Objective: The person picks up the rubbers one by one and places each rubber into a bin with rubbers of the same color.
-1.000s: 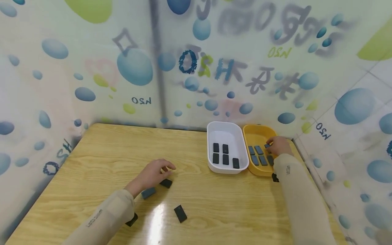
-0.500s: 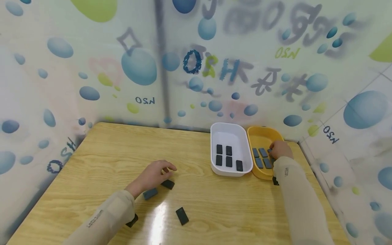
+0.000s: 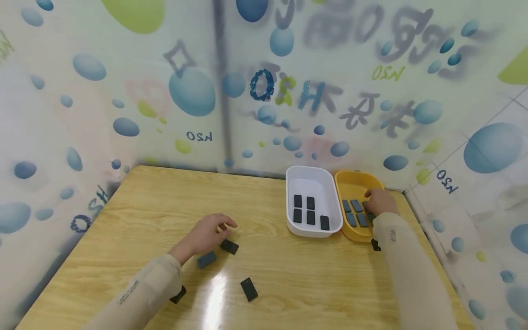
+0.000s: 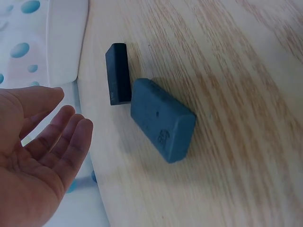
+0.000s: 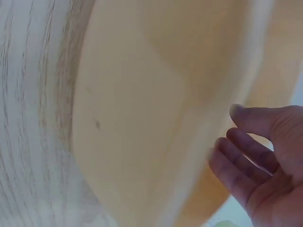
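Observation:
My left hand (image 3: 208,234) hovers over the table with its fingers loosely bent and nothing in them. Close by lie a black block (image 3: 229,246) and a blue-grey block (image 4: 163,120), both small and rectangular. My right hand (image 3: 381,201) is over the right side of the yellow-orange bin (image 3: 352,187); in the right wrist view its thumb and fingers are apart and empty. Several blue-grey blocks (image 3: 356,206) lie in rows in that bin, and a darker block (image 3: 367,207) lies just below the fingertips. The hand and sleeve partly hide the bin's right side.
A white bin (image 3: 308,182) with several black blocks (image 3: 298,201) stands against the left side of the yellow-orange one. Another black block (image 3: 249,289) lies near the front, one (image 3: 178,294) beside the left sleeve, and one (image 3: 376,244) by the right sleeve. Patterned walls border the table.
My right hand has let go of a block in the yellow-orange bin, and its fingers have lifted away. The left hand has hardly moved. The head view has shifted slightly.

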`<state>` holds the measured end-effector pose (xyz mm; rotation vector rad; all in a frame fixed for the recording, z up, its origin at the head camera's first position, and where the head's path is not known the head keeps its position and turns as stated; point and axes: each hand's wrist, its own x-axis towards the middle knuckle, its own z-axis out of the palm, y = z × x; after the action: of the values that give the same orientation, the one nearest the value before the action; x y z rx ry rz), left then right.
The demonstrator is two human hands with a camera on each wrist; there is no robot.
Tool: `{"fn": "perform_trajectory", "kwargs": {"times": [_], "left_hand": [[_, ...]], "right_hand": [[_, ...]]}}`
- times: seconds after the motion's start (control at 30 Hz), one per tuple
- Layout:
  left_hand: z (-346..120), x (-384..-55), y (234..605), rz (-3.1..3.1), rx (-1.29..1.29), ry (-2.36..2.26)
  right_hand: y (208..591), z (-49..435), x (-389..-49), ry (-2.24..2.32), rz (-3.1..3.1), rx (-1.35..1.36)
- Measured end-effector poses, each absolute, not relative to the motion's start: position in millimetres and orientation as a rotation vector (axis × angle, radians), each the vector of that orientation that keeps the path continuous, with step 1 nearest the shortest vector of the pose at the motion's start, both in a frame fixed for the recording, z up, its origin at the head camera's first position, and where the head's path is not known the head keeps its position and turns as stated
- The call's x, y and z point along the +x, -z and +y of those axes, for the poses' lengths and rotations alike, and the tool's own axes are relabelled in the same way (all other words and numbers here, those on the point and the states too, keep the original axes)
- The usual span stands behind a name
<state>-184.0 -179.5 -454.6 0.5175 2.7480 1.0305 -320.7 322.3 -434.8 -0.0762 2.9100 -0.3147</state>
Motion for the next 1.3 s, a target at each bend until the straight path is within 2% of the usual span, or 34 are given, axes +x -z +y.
{"fn": "perform_trajectory", "kwargs": {"times": [0.27,0.73,1.3], "left_hand": [[-181,-188,452,2.751,0.554,-0.983],[-184,-183,452,2.753,0.617,-0.895],[-177,-178,454,2.694,0.81,-0.841]], "right_hand": [[418,309,-313,0.365,2.9,-0.09],[406,295,-278,0.366,2.926,-0.182],[394,264,-235,0.395,3.026,-0.411]]}}
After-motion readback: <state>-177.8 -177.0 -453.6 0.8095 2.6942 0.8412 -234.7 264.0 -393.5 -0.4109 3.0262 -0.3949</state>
